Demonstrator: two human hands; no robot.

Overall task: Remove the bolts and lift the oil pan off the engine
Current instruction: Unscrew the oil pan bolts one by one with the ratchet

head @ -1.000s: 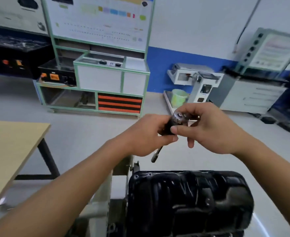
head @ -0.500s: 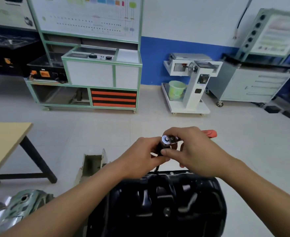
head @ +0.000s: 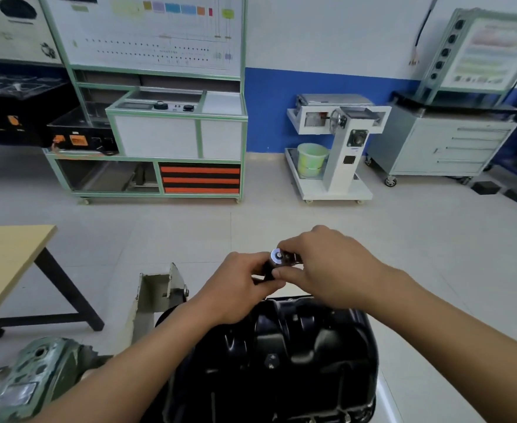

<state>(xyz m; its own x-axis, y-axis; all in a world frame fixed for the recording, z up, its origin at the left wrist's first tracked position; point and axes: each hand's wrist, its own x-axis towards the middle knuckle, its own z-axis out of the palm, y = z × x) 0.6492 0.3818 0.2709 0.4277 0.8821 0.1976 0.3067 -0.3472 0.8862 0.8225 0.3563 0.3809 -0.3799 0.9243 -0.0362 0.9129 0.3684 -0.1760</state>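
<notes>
Left hand: your left hand (head: 239,285) has its fingers curled round the dark body of the ratchet (head: 277,258), just under its shiny round head.
Right hand: your right hand (head: 327,267) pinches the ratchet's head from the other side, thumb below and fingers over the top. Your two hands meet at the tool.
Ratchet: you hold it in the air above the far rim of the pan. Your hands hide its handle, and the view does not show whether it touches the pan.
Pan: the black pan (head: 297,361) lies right below your forearms with its ribbed face up. What it sits on is hidden beneath it.
Bolts: the rim is too dark and small to tell which are in place.
Bracket: a grey metal bracket (head: 156,288) stands just left of the pan.
Casting: a green-grey casting (head: 31,380) lies at lower left, beside your left forearm.
Table: a wooden table (head: 7,254) on black legs stands to your left, well apart from the pan.
Far wall: a green-framed cabinet (head: 175,132), a white stand (head: 339,154) with a green bucket (head: 310,158) on its base, and a grey drawer unit (head: 446,145).
</notes>
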